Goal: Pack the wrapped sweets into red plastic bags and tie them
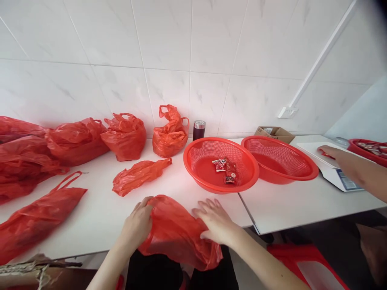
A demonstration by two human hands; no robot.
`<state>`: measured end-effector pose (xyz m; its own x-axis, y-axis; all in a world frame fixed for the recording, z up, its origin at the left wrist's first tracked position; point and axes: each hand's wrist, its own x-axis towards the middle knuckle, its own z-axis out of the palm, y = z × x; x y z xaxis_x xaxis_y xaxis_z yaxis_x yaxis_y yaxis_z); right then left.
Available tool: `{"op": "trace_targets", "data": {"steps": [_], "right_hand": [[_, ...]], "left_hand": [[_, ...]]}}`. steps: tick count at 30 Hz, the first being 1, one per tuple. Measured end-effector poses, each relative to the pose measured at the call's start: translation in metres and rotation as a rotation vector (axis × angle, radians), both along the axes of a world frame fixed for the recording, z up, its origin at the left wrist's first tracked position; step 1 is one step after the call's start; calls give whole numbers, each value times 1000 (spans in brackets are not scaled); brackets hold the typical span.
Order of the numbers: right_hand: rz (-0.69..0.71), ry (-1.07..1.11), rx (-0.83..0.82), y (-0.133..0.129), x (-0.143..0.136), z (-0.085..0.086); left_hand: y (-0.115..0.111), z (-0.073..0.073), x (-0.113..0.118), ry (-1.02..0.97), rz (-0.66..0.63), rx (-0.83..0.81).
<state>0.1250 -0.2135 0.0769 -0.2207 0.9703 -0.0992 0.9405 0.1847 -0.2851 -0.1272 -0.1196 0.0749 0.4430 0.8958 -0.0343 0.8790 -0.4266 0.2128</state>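
A thin red plastic bag (178, 229) hangs over the table's front edge between my hands. My left hand (140, 219) is closed on the bag's upper left rim. On the right side, my right hand (213, 219) has its fingers spread and lies against the bag without gripping it. Beyond my hands, a red mesh basket (193, 173) holds several small red snack packets (228, 171). A crumpled red bag (139, 175) lies flat on the white table (99, 213), behind my left hand.
Filled red bags (123, 139) line the wall at the left, beside a dark tumbler (198, 130). Right of centre stand a second red basket (279, 161), a cardboard box (275, 133) and a scale (341, 177). Another person's hand (329, 152) is over the scale. A red stool (302, 262) stands below.
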Motion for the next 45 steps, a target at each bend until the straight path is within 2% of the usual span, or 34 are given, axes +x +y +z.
{"op": "trace_targets", "data": {"steps": [2,3,5,9,11,13,15,18,21,24,28,30,33,34,36,38,39,40,42,45], "right_hand": [[-83,-22,-107,-1,16,-9],[-92,-1,-129,-6,19,-7],[-65,92,-80,-18,15,6],[23,377,225,-34,-30,39],[118,442,250,-29,-52,39],[173,350,196,-18,-59,26],[122,158,121,-5,-50,8],[-11,-20,-48,7,-18,-12],[-94,0,-174,11,13,-17],[-161,42,-206,13,28,-12],[-226,154,-213,6,24,10],[-216,286,-184,-5,19,32],[-123,556,-108,-17,20,74],[-120,631,-67,-16,26,87],[-204,681,62,-2,46,105],[-338,533,197,25,76,109],[-351,404,170,41,92,106],[-368,237,107,57,108,100],[-334,-163,-177,86,135,83],[-317,-315,-327,109,154,58]], "left_hand": [[2,-7,-7,29,10,-27],[3,-10,-9,41,18,-43],[4,-13,-11,46,33,-65],[6,-7,-1,14,36,-68],[6,-2,6,2,31,-78],[7,2,10,-12,21,-93],[7,4,9,-25,4,-120],[8,0,-1,-41,-37,-167],[9,-6,-12,-96,-45,-212],[10,-8,-17,-195,-44,-275],[14,-7,-20,-314,27,-299],[16,-6,-22,-379,80,-275],[17,-4,-24,-489,114,-272],[17,-3,-24,-521,121,-277],[16,0,-23,-575,130,-298],[15,4,-21,-619,121,-345],[15,6,-20,-643,112,-378],[14,8,-19,-669,103,-412],[13,10,-19,-721,105,-465],[13,10,-19,-794,140,-504]]}}
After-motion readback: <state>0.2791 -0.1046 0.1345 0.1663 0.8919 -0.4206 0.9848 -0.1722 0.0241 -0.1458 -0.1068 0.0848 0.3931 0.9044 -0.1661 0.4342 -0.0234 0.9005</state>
